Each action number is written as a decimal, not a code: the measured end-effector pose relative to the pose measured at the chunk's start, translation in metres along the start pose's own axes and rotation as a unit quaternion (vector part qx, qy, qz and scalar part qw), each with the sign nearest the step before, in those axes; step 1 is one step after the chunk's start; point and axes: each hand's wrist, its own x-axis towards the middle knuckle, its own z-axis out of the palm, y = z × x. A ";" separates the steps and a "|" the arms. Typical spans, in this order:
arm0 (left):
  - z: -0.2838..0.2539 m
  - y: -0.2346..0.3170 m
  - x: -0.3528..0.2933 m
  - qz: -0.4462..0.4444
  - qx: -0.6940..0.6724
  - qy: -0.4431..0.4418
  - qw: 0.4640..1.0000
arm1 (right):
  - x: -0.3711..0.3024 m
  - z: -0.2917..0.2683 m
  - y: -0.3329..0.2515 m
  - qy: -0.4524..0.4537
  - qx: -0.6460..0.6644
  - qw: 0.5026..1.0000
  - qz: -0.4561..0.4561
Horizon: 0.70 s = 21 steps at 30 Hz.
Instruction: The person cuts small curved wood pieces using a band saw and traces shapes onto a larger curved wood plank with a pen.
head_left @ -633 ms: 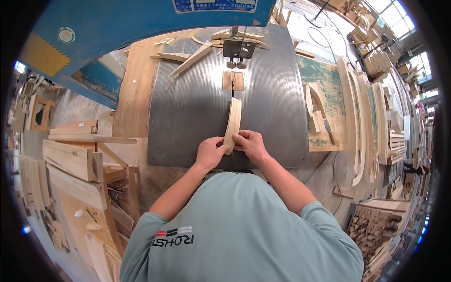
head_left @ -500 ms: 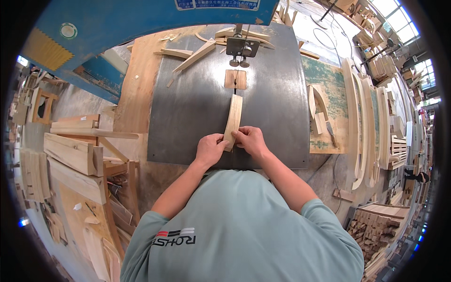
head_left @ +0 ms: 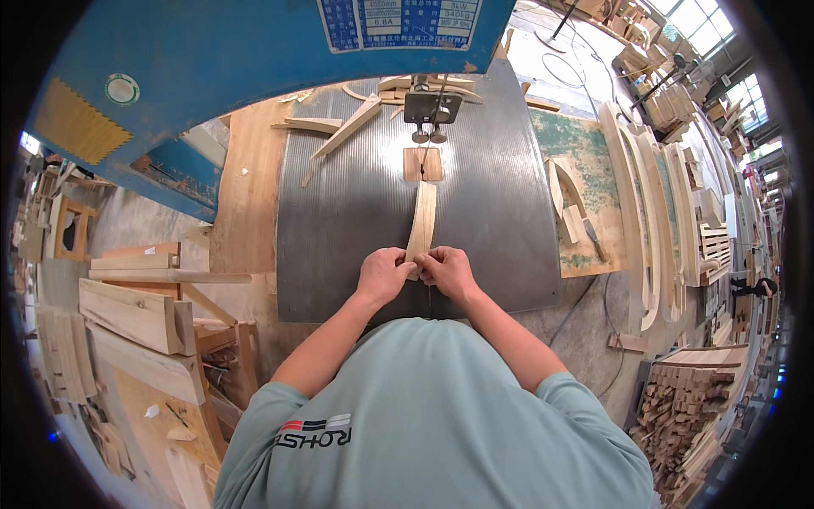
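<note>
A short, slightly curved wooden piece lies on the dark metal table of a band saw. Its far end reaches the light wooden insert, close by the thin blade. Around the near end, my left hand pinches the left side with thumb and fingers. My right hand grips the same end from the right, its fingertips near the left thumb. Above the insert hangs the blade guide with its round knobs.
The saw's blue frame arches over the upper left. Curved offcuts lie at the table's back. To the right, a green-stained board carries cut pieces and a tool with a wooden handle. Stacked planks stand left; a pile of blocks sits lower right.
Both hands have pushed the wooden piece slightly forward, so its far end has closed the small gap to the insert. The view has shifted, showing more of the blue frame.
</note>
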 end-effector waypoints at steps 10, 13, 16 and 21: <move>-0.009 -0.004 0.015 0.026 0.005 0.008 1.000 | 0.015 0.006 -0.001 0.009 0.055 0.998 0.005; -0.011 0.000 0.019 0.015 -0.015 0.006 1.000 | 0.020 0.004 -0.003 0.008 0.057 0.998 0.010; -0.013 -0.002 0.021 0.010 -0.019 0.004 1.000 | 0.023 0.005 -0.005 0.003 0.055 0.998 0.010; -0.015 -0.001 0.023 -0.001 -0.025 -0.004 1.000 | 0.026 0.005 -0.003 -0.001 0.054 0.998 0.012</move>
